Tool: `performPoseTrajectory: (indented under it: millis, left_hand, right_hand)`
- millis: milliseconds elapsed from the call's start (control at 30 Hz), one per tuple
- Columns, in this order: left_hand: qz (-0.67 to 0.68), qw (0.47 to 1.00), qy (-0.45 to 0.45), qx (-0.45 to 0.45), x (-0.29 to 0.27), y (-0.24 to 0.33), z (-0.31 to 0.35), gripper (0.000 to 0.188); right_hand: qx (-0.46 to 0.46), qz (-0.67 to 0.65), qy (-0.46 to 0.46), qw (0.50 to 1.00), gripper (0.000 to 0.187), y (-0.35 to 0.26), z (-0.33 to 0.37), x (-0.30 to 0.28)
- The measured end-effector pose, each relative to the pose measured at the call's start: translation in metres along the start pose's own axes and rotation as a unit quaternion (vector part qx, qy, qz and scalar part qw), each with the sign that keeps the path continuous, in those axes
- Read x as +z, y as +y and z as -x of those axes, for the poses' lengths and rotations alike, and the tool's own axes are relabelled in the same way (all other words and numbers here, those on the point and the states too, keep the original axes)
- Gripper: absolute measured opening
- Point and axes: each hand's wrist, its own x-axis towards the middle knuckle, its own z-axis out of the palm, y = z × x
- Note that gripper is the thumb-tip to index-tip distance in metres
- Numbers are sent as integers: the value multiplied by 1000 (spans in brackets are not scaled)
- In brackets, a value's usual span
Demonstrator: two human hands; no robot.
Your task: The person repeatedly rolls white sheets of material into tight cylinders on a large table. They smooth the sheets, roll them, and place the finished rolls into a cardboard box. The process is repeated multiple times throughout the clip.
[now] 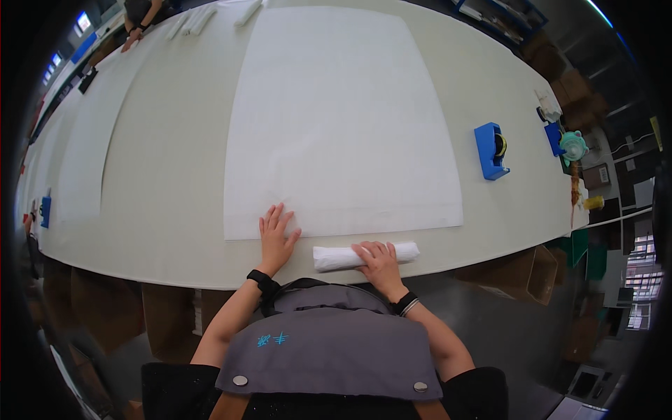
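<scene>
A large white sheet (343, 126) lies flat on the pale table in front of me. My left hand (278, 234) rests on its near left corner area, fingers spread. Between the sheet's near edge and the table's front edge lies a white rolled bundle (332, 259). My right hand (379, 263) is laid over the middle of this roll with its fingers curved around it. What the roll is made of or wraps cannot be made out.
A blue tape dispenser (488, 152) stands right of the sheet. Several white rolls (199, 21) lie at the far left, near a co-worker's hand (131, 39). Another white sheet (105, 133) is on the left. A cardboard box (525, 276) stands below the table's right edge.
</scene>
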Motion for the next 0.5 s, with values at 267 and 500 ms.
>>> performPoseTrajectory:
  millis: [267,500]
  left_hand:
    - [62,938,-291,177,-13,116,-23,45]
    - [10,956,-271,109,10,119,2,16]
  right_hand:
    - [-120,-318,-147,929,49,33,-34,-22]
    - [-19,-277,67,958,16,128,-72,-67]
